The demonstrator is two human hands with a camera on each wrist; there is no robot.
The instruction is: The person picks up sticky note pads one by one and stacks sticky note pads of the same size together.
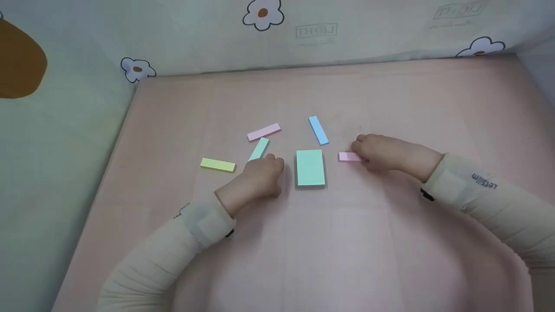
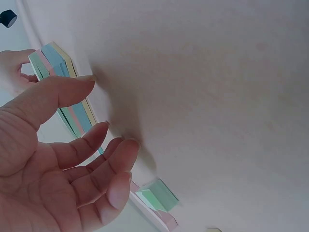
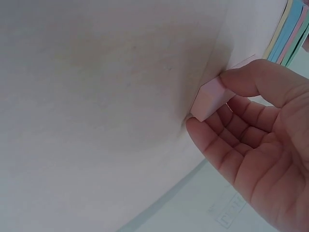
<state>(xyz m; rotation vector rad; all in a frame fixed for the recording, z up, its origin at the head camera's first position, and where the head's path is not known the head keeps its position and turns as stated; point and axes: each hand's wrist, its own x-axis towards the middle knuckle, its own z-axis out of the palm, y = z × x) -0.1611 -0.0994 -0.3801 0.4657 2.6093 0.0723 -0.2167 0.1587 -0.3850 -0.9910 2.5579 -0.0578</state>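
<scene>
My right hand (image 1: 383,151) pinches one end of a narrow pink sticky-note pad (image 1: 348,157) between thumb and fingers, right at the table. In the right wrist view, this pad's end (image 3: 209,100) pokes out past the thumb. Loosely bent and with nothing in its grasp, my left hand (image 1: 258,177) hovers left of a stack of larger sticky-note pads (image 1: 310,168). Green tops this stack; the left wrist view shows pink, blue and yellow layers (image 2: 77,108) too. A narrow green pad (image 1: 259,148) lies just beyond the left hand, which partly covers it.
More narrow pads lie around the stack: a yellow one (image 1: 218,164) at left, a pink one (image 1: 264,132) behind the green pad, and a blue one (image 1: 318,130) behind the stack. The pinkish table (image 1: 347,260) meets a flower-patterned cloth wall (image 1: 195,39) at the back.
</scene>
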